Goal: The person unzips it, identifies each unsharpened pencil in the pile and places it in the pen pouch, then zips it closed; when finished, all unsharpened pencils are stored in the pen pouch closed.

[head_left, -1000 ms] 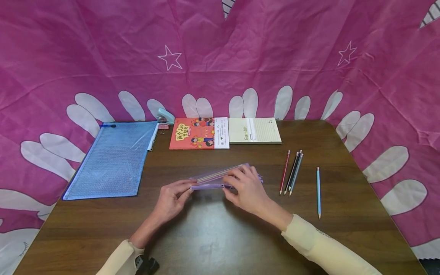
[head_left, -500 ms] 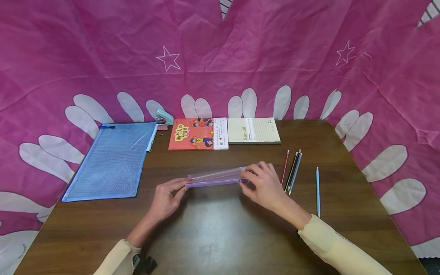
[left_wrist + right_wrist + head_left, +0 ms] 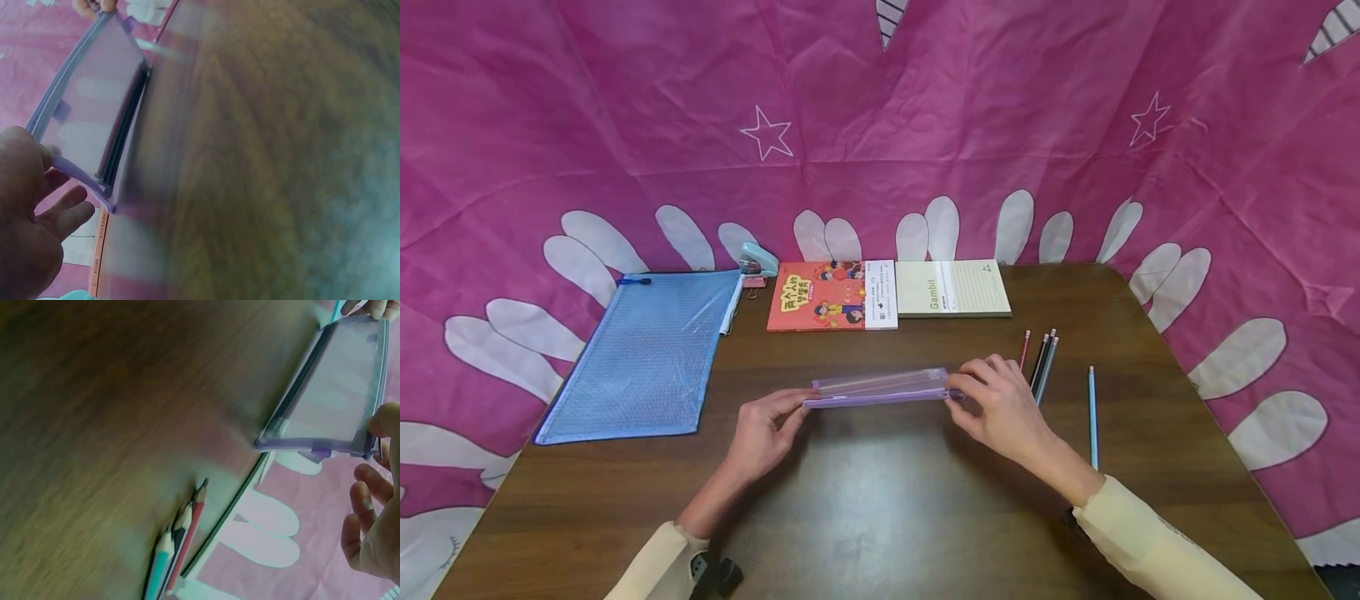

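A clear pencil pouch with purple edges is held upright above the table's middle. Several dark pencils lie along its bottom, seen through the plastic in the left wrist view. My left hand pinches the left end of its zipped top edge. At the opposite top corner, my right hand pinches the zip end between thumb and forefinger, the other fingers loosely bent. The zip slider itself is mostly hidden by the right fingers. A purple tab sticks out from the pouch's right side.
Right of the pouch lie a red pencil, dark and blue pencils, and a lone blue pencil. A blue mesh zip folder is at left. Behind are a red book, a notebook, and a light-blue stapler.
My right hand has slid rightward along the pouch's zip edge, from near its middle to the right end. My left hand has shifted slightly left, still pinching the left end.
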Demonstrator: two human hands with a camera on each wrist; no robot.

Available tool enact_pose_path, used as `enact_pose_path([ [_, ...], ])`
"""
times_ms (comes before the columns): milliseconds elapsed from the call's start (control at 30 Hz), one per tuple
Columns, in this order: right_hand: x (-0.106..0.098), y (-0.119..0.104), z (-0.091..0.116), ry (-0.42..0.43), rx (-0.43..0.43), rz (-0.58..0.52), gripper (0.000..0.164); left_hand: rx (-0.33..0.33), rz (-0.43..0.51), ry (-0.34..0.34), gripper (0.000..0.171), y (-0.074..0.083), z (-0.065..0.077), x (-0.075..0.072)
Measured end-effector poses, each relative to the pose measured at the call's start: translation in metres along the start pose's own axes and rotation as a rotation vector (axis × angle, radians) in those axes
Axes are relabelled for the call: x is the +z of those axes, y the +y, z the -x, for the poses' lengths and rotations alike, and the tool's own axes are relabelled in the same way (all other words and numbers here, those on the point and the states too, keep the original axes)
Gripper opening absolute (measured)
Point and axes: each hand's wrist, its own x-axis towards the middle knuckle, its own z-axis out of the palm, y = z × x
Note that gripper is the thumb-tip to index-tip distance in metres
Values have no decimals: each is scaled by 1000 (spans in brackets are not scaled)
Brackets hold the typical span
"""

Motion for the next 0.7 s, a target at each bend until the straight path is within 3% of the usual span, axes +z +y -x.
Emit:
enact_pose_path([
  [333,-5,11,9,2,-22,-97,31,-24,-7,10,25,-2,0,0],
  [467,-9,14,12,8,-21,-112,22,-15,-14,23,24,-3,-1,0],
  [700,-11,16,15,24,-43,-118,22,-14,-25,36,23,-4,-3,2],
])
